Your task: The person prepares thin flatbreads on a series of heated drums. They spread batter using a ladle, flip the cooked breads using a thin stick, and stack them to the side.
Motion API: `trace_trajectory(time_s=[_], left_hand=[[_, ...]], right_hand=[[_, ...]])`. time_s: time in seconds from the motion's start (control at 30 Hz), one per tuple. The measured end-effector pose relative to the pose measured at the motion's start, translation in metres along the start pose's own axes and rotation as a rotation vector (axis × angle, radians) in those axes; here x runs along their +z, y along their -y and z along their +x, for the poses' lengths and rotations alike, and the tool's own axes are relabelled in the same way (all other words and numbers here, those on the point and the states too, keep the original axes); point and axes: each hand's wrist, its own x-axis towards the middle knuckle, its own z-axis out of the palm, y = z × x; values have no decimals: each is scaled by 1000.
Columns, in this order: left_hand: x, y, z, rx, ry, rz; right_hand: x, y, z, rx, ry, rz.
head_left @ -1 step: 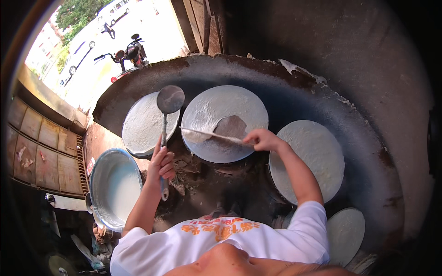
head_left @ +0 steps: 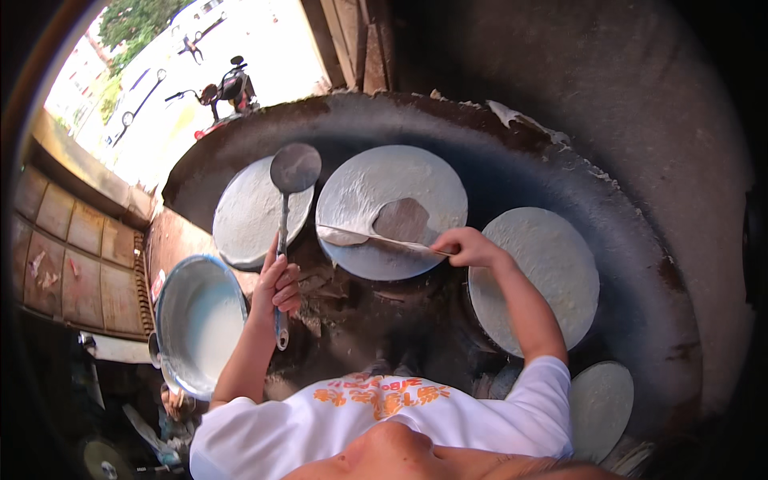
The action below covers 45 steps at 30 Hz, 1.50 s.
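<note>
My left hand [head_left: 274, 290] is closed round the handle of a metal ladle [head_left: 295, 169], whose round bowl points away from me over the edge of the left griddle [head_left: 256, 216]. A long, thin spreading stick [head_left: 376, 238] is pinched in my right hand [head_left: 466, 246]. It lies across the near part of the middle griddle [head_left: 392, 180]. Pale batter coats that griddle's far part, with a bare brownish patch [head_left: 402, 221] just beyond the stick. Some batter is gathered along the stick's left half. The left griddle carries a whitish layer too.
At my right stands another round griddle [head_left: 534, 280] with a pale coating. A blue-rimmed tub [head_left: 220, 340] of white liquid is at my left. A pale disc [head_left: 602, 408] leans at lower right. Behind the griddles curves a sooty wall [head_left: 480, 120]; a motorbike [head_left: 232, 88] stands outside.
The stick's right end and my right hand have shifted slightly right and nearer to me. The stick now shows its thin edge more. The ladle has hardly moved.
</note>
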Motion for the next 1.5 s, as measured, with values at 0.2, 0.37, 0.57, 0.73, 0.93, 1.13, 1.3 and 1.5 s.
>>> trace_trajectory(time_s=[0.2,0.37,0.57,0.73,0.93,1.13,1.3,1.5], left_hand=[[36,19,59,-277,249,-524],[22,-16,1,-109,417,-365],[3,-58,-28,395,124,485],[-17,-93,-69,591,88,635],[-45,-132,-102,554,173,585],[-59,-131,-111,523,180,633],[-63,-120,-111,451,197,696],[-71,-120,-110,472,227,718]], right_hand=[[21,-15,-23,94,-447,-85],[98,49,-84,-68,-360,-438],[269,78,15,231,-677,801],[363,42,220,141,-914,981],[431,57,135,138,-1139,1167],[422,83,84,186,-1339,1151],[386,86,95,125,-1443,1014],[402,79,24,486,-1255,955]])
